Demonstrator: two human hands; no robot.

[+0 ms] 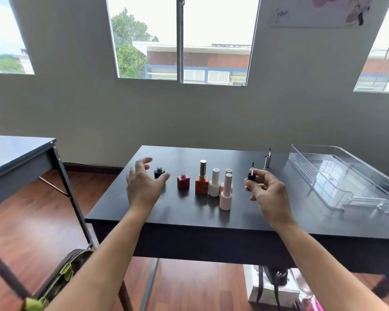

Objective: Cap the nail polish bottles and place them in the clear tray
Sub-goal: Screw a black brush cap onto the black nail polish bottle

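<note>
Right hand [267,191] pinches a black brush cap [250,178], brush upward; left hand [143,182] spread loose, grasping nothing, just beside the uncapped black bottle [159,173] on the dark table [189,218]. Clear tray [346,176] sits far right.

No legible text anywhere; only an unreadable scribble on the wall poster [312,16].
</note>
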